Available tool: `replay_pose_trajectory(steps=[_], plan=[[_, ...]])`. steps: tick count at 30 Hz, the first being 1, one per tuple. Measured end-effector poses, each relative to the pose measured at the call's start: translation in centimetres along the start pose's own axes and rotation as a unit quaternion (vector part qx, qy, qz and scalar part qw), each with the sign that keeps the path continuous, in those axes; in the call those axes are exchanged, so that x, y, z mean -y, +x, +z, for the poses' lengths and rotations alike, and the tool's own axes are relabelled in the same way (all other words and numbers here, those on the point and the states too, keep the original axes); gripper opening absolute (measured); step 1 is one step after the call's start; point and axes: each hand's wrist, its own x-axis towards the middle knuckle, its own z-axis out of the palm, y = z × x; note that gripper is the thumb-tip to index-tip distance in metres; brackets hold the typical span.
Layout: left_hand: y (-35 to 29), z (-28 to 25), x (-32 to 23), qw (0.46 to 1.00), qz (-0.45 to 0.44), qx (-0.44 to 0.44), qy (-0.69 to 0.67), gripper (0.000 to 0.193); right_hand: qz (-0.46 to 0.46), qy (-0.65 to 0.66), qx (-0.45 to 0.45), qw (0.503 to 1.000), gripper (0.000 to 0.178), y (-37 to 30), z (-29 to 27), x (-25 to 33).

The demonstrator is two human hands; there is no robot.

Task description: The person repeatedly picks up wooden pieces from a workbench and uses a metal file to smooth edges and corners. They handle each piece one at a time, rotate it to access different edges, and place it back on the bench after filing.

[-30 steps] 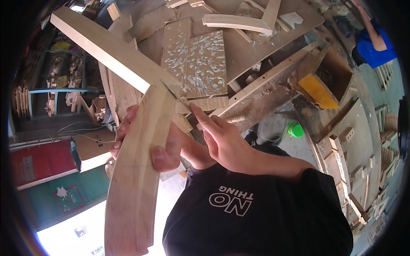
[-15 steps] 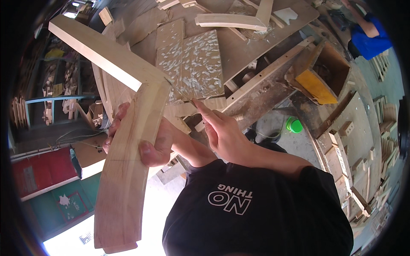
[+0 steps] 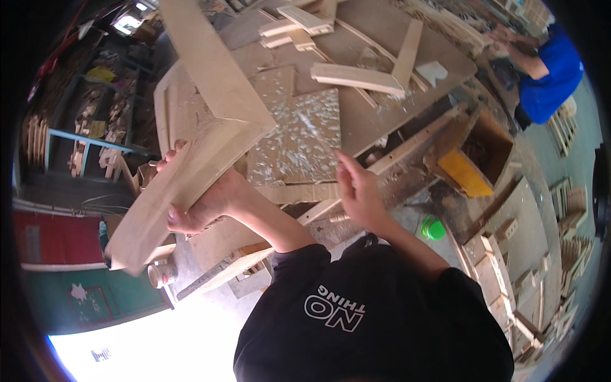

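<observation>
My left hand [image 3: 207,200] grips one arm of an angled wooden frame piece [image 3: 213,70], thumb on the near side and fingertips over the far edge. Its two pale timber arms meet at a mitred corner, and the piece is held tilted above the bench. My right hand [image 3: 361,194] is right of that corner, apart from the wood, with the index finger extended and the other fingers curled. What it holds is too thin and blurred to make out. Beyond the corner lies a board [image 3: 312,124] covered in whitish glue dabs.
Another angled wooden piece [image 3: 356,76] and stacked wood parts [image 3: 296,28] lie on the workbench [image 3: 439,38]. A yellow-sided wooden box [image 3: 468,169] stands at the right, near a green-capped container [image 3: 433,228]. A co-worker in blue [image 3: 552,76] is at the far right.
The frame piece has swung, its lower end moving up and left. My right hand has drawn away from the corner to the right; the thin tool seen at the joint earlier no longer shows clearly.
</observation>
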Motion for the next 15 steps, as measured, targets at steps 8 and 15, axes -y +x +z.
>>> replay_pose_trajectory(steps=[8, 15], plan=[[1.1, 4.1, -1.7, 0.989, -0.120, 0.050, -0.074, 0.067, 0.101, 0.021, 0.036, 0.994, 0.024, 2.0, -1.8, -5.7], [1.2, 4.5, 2.0, 0.993, -0.084, 0.055, 0.057, 0.057, 0.140, -0.131, 0.090, 0.977, 0.029, 4.1, -2.2, -14.6]])
